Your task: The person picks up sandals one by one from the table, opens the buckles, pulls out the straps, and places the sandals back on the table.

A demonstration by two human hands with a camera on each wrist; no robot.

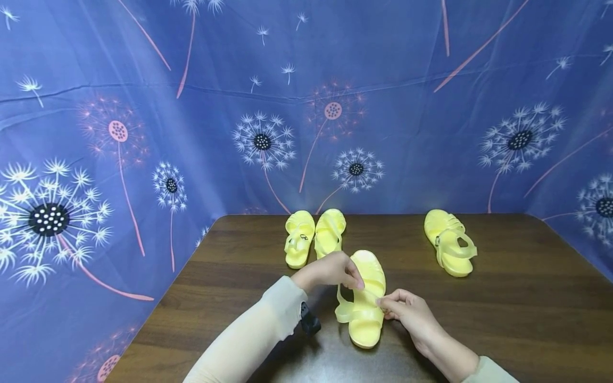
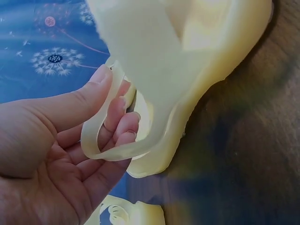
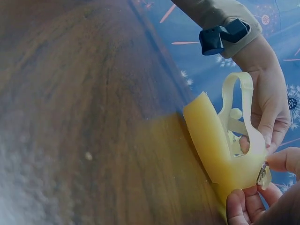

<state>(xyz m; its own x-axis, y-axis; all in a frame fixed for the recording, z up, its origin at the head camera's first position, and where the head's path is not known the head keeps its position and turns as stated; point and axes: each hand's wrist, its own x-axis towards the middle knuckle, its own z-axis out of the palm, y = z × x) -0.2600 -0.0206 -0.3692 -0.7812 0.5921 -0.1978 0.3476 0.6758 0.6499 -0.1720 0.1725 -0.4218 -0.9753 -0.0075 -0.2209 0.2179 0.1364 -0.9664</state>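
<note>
A yellow sandal point(image 1: 366, 335) stands on the table near its front, toe pointing away from me. My left hand point(image 1: 332, 270) is over the sandal's left side and pinches its thin ankle strap point(image 2: 89, 140) between thumb and fingers; the strap bends in a loop in the left wrist view. From the right side, my right hand point(image 1: 412, 315) grips the sandal at its small metal buckle point(image 3: 262, 174), thumb above and fingers below. The heel strap point(image 3: 244, 84) stands up in the right wrist view. Both hands' fingertips are close together across the sandal.
Behind my left hand, two more yellow sandals stand side by side, a left one point(image 1: 298, 255) and a right one point(image 1: 329, 229). Another yellow sandal point(image 1: 455, 263) is at the back right. The dark wooden table point(image 1: 517, 308) meets a blue dandelion-print cloth point(image 1: 407, 138) at its back edge.
</note>
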